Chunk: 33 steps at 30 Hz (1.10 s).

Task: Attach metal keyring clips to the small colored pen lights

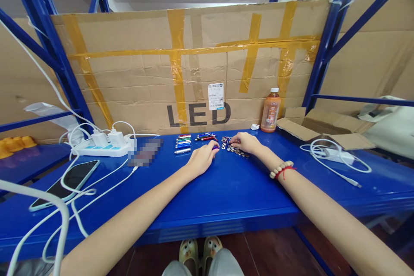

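Note:
My left hand (202, 158) is closed round a small blue-purple tube, of which only one end shows at the fingertips. Just right of it, my right hand (246, 143) reaches into a loose pile of small shiny metal pieces (237, 151), its fingers pinched together; what they hold, if anything, is hidden. Left of my hands, several small metallic-coloured tubes (183, 143) lie side by side in a column. Behind my left hand is a heap of similar tubes (206, 136), red, blue and dark.
On the left are a white power strip (103, 148), a phone (66, 184) and loose white cables. A bottle of orange drink (271, 111) stands at the back right, near an open cardboard box (323, 127) and a coiled charger cable (336, 155). Taped cardboard (139, 90) backs the blue table (213, 202).

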{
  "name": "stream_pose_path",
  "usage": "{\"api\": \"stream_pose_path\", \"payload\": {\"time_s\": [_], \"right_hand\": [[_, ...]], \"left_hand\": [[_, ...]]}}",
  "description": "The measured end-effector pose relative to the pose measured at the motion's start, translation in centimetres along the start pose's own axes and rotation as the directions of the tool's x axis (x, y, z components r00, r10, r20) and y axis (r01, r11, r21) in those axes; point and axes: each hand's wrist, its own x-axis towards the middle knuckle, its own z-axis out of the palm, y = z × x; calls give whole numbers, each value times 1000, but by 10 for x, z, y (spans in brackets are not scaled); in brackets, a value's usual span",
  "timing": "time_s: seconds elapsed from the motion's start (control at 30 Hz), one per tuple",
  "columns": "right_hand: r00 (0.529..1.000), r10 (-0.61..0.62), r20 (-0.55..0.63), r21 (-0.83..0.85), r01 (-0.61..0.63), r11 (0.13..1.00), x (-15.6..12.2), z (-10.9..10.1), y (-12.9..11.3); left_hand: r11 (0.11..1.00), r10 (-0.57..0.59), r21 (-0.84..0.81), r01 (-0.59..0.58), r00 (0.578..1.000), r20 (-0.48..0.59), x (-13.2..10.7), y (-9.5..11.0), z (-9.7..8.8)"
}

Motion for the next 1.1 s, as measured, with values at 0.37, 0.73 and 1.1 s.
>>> {"api": "stream_pose_path", "payload": {"time_s": [0.37,0.73,1.1], "right_hand": [[992,124,-8,-13,-124,992,-1,0,-3],[920,224,-323,159,-180,971,-1,-10,-2],[971,53,-232,641,111,760,2,-6,-22]], "left_hand": [[1000,3,-6,-3,1000,-8,0,0,-1],[1000,-2,-7,2,1000,0,0,0,0],[1000,-17,-27,16,1000,-12,0,2,-1]]}}
